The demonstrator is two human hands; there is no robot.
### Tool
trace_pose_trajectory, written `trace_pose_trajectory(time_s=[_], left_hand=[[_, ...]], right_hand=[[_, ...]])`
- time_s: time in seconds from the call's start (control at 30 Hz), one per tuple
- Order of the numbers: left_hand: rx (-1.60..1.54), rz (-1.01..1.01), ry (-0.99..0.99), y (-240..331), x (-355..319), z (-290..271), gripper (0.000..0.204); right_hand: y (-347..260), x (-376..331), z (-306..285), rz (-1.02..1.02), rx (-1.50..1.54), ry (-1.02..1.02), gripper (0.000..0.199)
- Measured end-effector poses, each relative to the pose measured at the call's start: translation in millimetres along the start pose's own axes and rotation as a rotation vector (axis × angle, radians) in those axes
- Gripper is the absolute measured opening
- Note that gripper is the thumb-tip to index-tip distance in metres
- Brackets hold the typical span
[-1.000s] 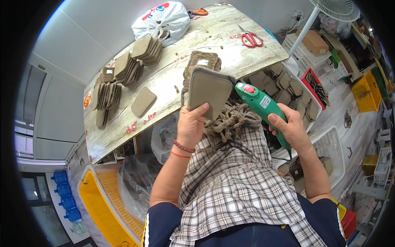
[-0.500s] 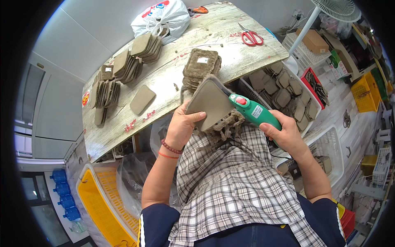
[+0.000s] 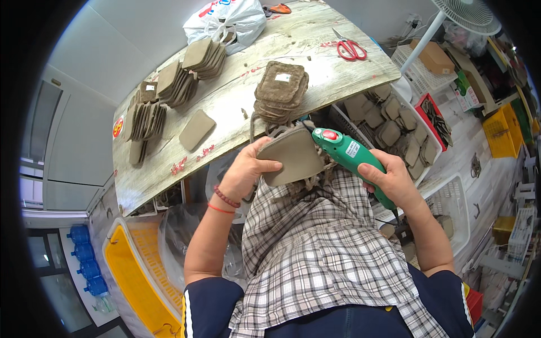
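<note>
My left hand (image 3: pixel 246 172) grips a taupe square pad (image 3: pixel 293 156) with rounded corners by its left edge, thumb on the smooth face. In my right hand (image 3: pixel 389 179) is a green handheld electric cutter (image 3: pixel 349 152) with a red button. The cutter's head meets the pad's upper right corner; the blade itself is hard to make out. Brown fuzzy trimmings (image 3: pixel 311 181) hang beneath the pad over my plaid apron (image 3: pixel 315 242). Just beyond the pad, a pile of brown plush pads (image 3: pixel 280 84) sits at the table's edge.
On the table (image 3: pixel 225 115) are stacked pads (image 3: pixel 176 84), one loose pad (image 3: pixel 197 130), red-handled scissors (image 3: pixel 350 49) and a white plastic bag (image 3: pixel 225 25). A crate of pads (image 3: pixel 389 133) stands at the right, a yellow basket (image 3: pixel 132 276) at the lower left. A fan (image 3: pixel 468 16) rises at the back right.
The pad has turned and tilted in my left hand, its top edge now lying flatter. The cutter has shifted slightly to the pad's upper right corner, and fewer trimmings show below.
</note>
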State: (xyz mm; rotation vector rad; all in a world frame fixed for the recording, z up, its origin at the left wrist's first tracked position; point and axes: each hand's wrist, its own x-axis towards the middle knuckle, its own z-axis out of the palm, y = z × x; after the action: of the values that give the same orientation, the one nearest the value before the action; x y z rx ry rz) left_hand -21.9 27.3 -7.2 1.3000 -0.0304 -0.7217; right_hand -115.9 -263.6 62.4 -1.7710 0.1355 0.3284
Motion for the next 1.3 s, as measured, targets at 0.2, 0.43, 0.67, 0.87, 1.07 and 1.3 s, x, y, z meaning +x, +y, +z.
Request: trace_pose_trajectory(time_s=[0.2, 0.43, 0.67, 0.87, 1.07, 1.3], left_hand=[[-0.043, 0.207, 0.103, 1.0, 0.9, -17.6, 0.023], [-0.142, 0.254, 0.173, 4.2, -3.5, -12.3, 0.019], [-0.090, 0.188, 0.124, -3.2, -2.0, -13.5, 0.020], [-0.072, 0.144, 0.055, -3.2, -4.5, -12.1, 0.022], [-0.008, 0.104, -0.022, 2.1, -9.4, -12.1, 0.022], [0.052, -0.003, -0.100, 7.5, -16.1, -17.9, 0.020]], right_hand=[[5.5, -4.2, -3.6, 0.044, -0.018, -0.035, 0.035], [7.3, -8.9, -3.0, 0.081, -0.035, -0.096, 0.036], [6.3, -6.8, -1.5, 0.096, -0.079, -0.135, 0.038], [1.8, -2.7, 5.9, 0.083, -0.118, -0.133, 0.040], [-2.2, 6.7, 14.8, 0.048, -0.130, -0.156, 0.040], [-7.1, 21.9, 26.5, 0.032, -0.152, -0.217, 0.038]])
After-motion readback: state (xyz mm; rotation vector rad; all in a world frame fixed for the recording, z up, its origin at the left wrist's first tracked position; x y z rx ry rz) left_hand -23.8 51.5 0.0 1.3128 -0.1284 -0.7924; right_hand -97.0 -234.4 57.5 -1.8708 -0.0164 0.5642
